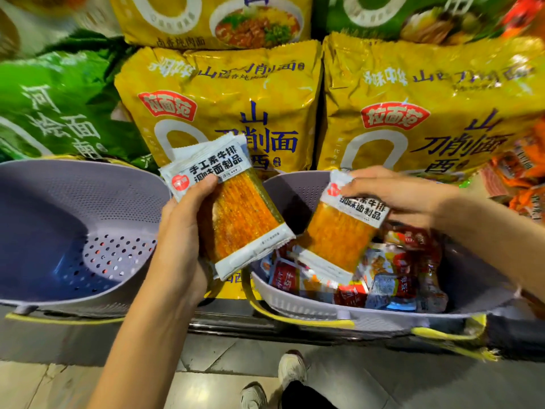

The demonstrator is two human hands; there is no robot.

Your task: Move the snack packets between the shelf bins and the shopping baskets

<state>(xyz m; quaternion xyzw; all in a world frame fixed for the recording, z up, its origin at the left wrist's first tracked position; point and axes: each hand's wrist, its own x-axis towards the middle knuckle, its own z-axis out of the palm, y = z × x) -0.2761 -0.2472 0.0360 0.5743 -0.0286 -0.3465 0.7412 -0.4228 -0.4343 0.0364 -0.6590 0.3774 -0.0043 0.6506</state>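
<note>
My left hand (180, 231) grips a stack of flat orange snack packets (236, 214) with white ends, held up between the two baskets. My right hand (395, 193) pinches the white top of another orange packet (339, 234) of the same kind, which hangs over the right basket (472, 278). That lavender basket holds several small mixed snack packets (383, 278). The left lavender basket (73, 219) has a perforated bottom and nothing in it.
Big yellow noodle bags (224, 101) and green ones (56, 110) are stacked on the shelf behind the baskets. Orange and red packets (522, 172) lie in a bin at the far right. Yellow handles hang from both baskets. My shoes (289, 370) stand on the tiled floor below.
</note>
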